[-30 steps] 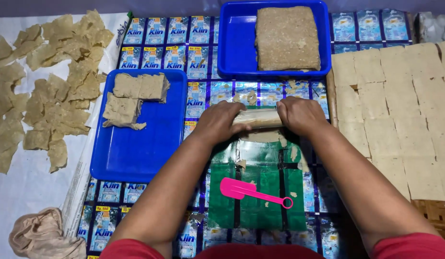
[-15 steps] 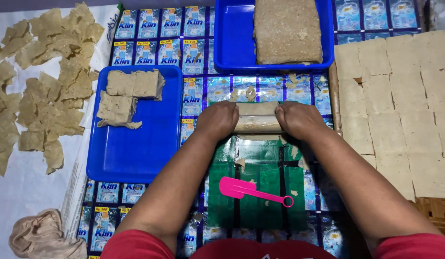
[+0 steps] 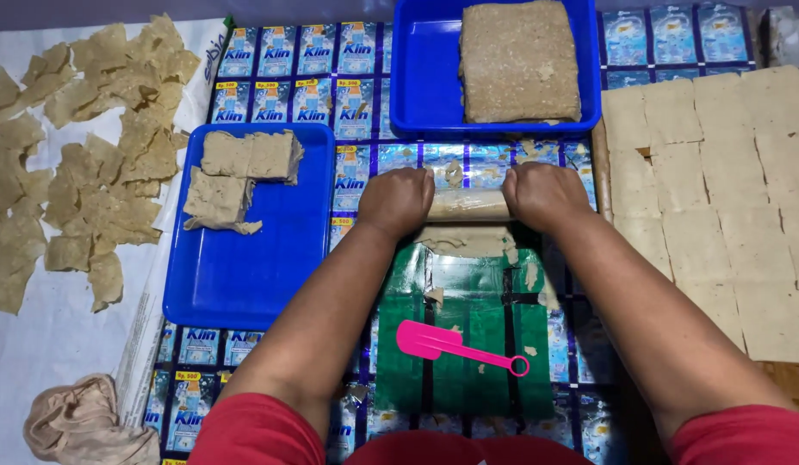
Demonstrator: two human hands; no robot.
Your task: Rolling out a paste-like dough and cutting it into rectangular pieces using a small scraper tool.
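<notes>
My left hand (image 3: 397, 200) and my right hand (image 3: 544, 195) are both closed over the ends of a pale rolling pin (image 3: 468, 205). The pin lies crosswise at the far edge of a green plastic sheet (image 3: 464, 319). A thin flat piece of beige dough (image 3: 468, 241) sits on the sheet just below the pin. A pink plastic scraper (image 3: 442, 343) lies lower on the green sheet, between my forearms.
A blue tray (image 3: 253, 267) at the left holds a few flat dough sheets (image 3: 236, 168). Another blue tray (image 3: 425, 77) at the top holds a thick dough block (image 3: 518, 60). Thin dough pieces (image 3: 81, 155) lie on white cloth at left. Cut dough squares (image 3: 718, 198) cover the right side. A crumpled cloth (image 3: 81, 422) lies bottom left.
Both hands have pushed the rolling pin a little away from me, leaving more of the flattened dough showing below it.
</notes>
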